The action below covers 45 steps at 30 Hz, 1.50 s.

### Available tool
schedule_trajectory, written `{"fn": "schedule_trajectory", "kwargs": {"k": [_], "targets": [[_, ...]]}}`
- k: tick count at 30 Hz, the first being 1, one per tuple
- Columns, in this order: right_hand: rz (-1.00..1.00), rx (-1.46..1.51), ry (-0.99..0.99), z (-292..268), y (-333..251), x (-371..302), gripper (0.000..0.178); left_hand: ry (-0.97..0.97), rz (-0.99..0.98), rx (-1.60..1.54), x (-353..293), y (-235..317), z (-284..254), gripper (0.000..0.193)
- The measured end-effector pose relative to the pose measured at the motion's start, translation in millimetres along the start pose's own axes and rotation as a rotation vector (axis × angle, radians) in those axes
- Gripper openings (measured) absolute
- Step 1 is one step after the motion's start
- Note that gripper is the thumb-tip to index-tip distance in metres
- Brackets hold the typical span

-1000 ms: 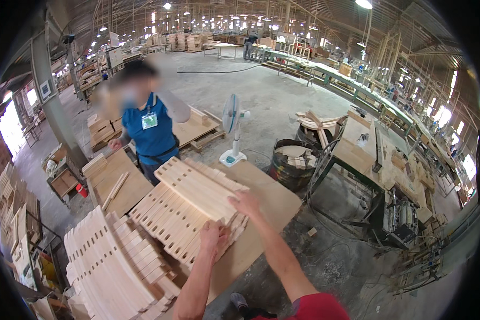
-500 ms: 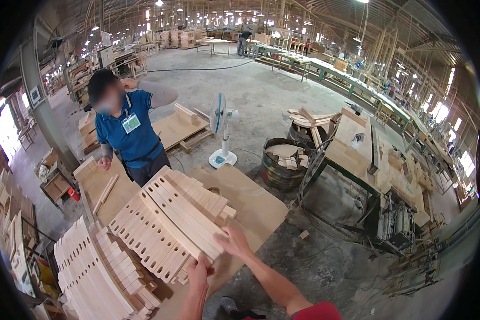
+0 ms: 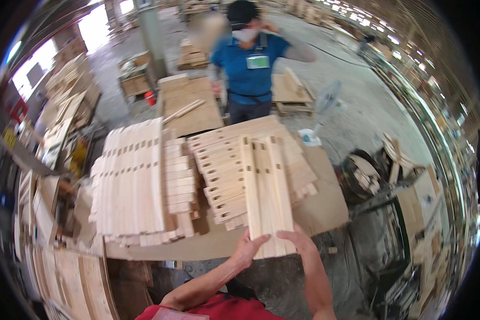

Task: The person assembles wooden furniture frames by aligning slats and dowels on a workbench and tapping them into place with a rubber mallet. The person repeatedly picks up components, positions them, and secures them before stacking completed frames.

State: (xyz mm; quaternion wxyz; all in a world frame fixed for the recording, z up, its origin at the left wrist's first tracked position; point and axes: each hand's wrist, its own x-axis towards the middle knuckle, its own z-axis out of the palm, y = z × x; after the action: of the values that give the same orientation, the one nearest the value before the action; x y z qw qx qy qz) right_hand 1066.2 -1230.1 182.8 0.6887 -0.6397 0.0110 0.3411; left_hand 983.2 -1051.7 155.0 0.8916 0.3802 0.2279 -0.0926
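A small bundle of pale wooden slats, with dark slots near the far ends, is held between my two hands at its near end. My left hand grips the left edge, thumb on top. On the right edge my right hand is closed the same way, its thumb over the top face. The bundle's far part lies over a stack of slotted slats on the table. Left of that stands another stack of slotted slats, with shorter pieces along its right side. My fingers beneath the bundle are hidden.
Across the brown tabletop stands a person in a blue shirt. Beyond the table's right end are a white fan and a drum of wood offcuts. A wooden cabinet stands at the near left.
My view has swung left. The slats have come off the stack's slant into my hands, now pointing away from me, with both hands at their near end.
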Motion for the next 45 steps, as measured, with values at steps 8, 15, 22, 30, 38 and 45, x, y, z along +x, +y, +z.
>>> {"fn": "schedule_trajectory", "kwargs": {"k": [8,15,22,30,38,45], "targets": [[-0.08,0.09,-0.23,199,9,-81,0.08,-0.09,0.254,0.071,-185,62,-113,0.072],[-0.138,-0.216,-0.563,451,-3,-38,0.079,0.281,0.62,0.053,-325,180,-263,0.064],[-0.145,-0.283,-1.002,808,33,81,0.074,0.484,0.844,-0.119,-394,346,-534,0.053],[0.187,-0.324,-1.215,1048,87,212,0.069,0.707,0.833,-0.368,-392,466,-728,0.046],[0.277,-0.377,-1.187,1101,114,223,0.065,0.536,1.165,-0.879,-382,423,-742,0.052],[0.222,-0.35,-1.173,1150,113,234,0.063,0.516,1.291,-1.067,-383,463,-760,0.054]]}}
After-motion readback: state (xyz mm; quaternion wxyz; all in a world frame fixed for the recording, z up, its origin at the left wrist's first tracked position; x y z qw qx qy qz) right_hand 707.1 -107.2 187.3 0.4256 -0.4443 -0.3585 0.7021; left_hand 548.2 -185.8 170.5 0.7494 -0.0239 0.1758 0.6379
